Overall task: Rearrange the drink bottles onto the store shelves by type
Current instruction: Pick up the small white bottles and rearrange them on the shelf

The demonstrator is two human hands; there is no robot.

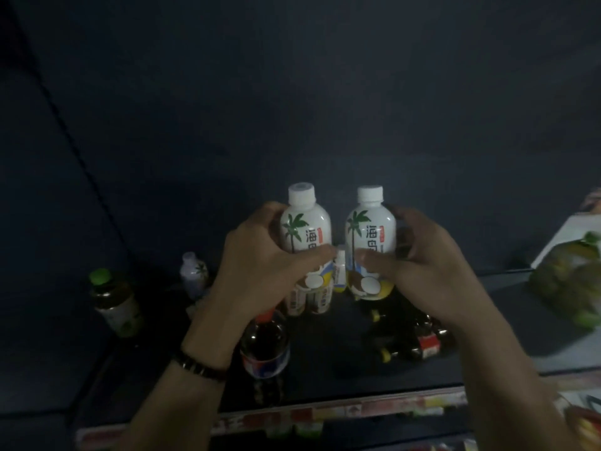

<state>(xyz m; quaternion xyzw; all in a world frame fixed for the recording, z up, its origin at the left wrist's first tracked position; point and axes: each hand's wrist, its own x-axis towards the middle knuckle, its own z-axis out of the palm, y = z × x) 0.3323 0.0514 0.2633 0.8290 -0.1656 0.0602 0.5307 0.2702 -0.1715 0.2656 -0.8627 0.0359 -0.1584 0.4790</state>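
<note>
My left hand (260, 271) grips a white coconut-drink bottle (304, 222) with a palm-tree label and white cap. My right hand (419, 268) grips a matching coconut bottle (369, 226) beside it. Both bottles are upright, held side by side above a dark store shelf (341, 362). Behind and between them more small white bottles (310, 299) stand on the shelf. A dark cola bottle (265, 348) with a red cap stands below my left hand. Several dark bottles with red labels (422, 343) lie below my right hand.
A green-capped tea bottle (115, 302) and another coconut bottle (194, 276) stand at the shelf's left. A packaged item (569, 275) sits at the right. A price-tag strip (325, 415) runs along the shelf's front edge. The scene is dim.
</note>
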